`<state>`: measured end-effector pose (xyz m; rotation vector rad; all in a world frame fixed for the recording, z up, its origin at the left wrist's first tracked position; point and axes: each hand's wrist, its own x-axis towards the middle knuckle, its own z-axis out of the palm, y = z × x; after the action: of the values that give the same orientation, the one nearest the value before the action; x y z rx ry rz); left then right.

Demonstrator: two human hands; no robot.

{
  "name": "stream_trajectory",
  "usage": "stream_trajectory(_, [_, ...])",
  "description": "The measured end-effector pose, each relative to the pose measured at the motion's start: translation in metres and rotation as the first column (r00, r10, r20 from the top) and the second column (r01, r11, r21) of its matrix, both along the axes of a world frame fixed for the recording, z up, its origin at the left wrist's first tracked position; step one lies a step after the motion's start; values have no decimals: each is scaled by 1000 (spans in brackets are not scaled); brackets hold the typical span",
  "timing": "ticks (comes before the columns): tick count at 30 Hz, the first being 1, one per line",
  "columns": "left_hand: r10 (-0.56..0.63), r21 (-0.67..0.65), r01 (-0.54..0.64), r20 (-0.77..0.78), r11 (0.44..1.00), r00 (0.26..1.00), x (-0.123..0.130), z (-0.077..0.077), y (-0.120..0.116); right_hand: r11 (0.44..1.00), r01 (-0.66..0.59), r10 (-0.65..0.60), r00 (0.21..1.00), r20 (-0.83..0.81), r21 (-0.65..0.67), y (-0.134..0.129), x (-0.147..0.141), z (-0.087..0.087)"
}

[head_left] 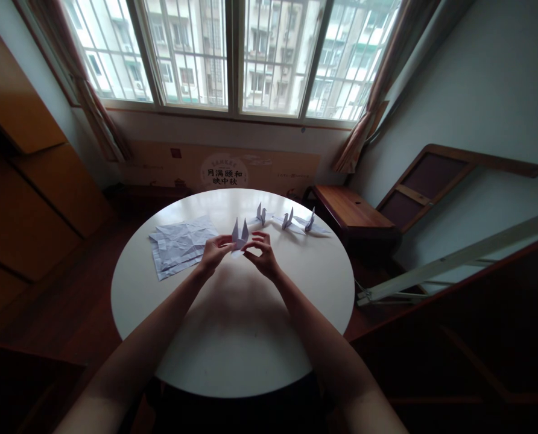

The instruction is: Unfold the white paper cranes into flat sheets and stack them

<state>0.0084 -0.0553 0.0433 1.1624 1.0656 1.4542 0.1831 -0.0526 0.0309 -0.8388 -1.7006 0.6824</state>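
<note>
Between my two hands, above the middle of the round white table [233, 325], is a folded paper crane [239, 236] with two points standing upward. My left hand [215, 252] pinches its left side. The thumb and index finger of my right hand [262, 253] close on its lower right edge, while the other fingers curl above. Beyond my right hand stand several finished-looking paper cranes, including one at the left [260, 214], another in the middle [287, 220] and one at the right [310, 222]. Creased paper sheets [181, 244] lie left of my left hand.
A wooden bench or low cabinet [354, 208] stands beyond the table's right side, near a leaning wooden frame [425, 187]. A long pale metal bar [454, 256] slants at the right. Wooden cabinets [47, 199] are on the left, and a barred window [233, 54] is ahead.
</note>
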Motion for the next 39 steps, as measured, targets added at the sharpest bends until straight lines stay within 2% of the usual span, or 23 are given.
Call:
stream_trajectory(3, [75,26,-77,70,997,995,-1,-1,3,997,-66,65,997,32,39,0,-1,-1])
stream_trajectory(7, [94,66,-102,107,993,990,-2,-3,6,992,-119,116,992,59,49,-1,-2,-2])
stream_trajectory(11, [76,48,-84,143,995,987,-4,-4,6,997,-75,75,997,-2,23,-2,-2,-1])
stream_trajectory(15, [-65,-16,72,267,997,962,-4,1,4,998,50,-52,997,-53,-26,-1,-1,0])
stream_trajectory(19, [-238,-42,261,287,965,928,-2,5,-2,992,117,-116,993,-8,56,1,1,-1])
stream_trajectory(21, [-286,-39,308,277,951,917,-1,6,-4,986,133,-135,991,17,99,2,1,-1])
stream_trajectory(23, [-288,-25,305,268,952,920,0,7,-5,982,144,-150,988,41,119,2,2,-1])
stream_trajectory(26, [-215,-1,225,282,974,935,0,10,-5,995,77,-83,993,80,69,1,2,-1])
stream_trajectory(32, [37,16,-44,314,999,949,-4,9,4,992,-58,71,991,112,-116,-4,-2,-4])
stream_trajectory(36, [243,42,-268,302,963,922,-9,3,11,949,-178,191,981,27,-260,-4,-6,-7])
stream_trajectory(39, [370,40,-391,249,919,895,-11,-1,14,908,-273,279,960,-26,-317,-6,-7,-7])
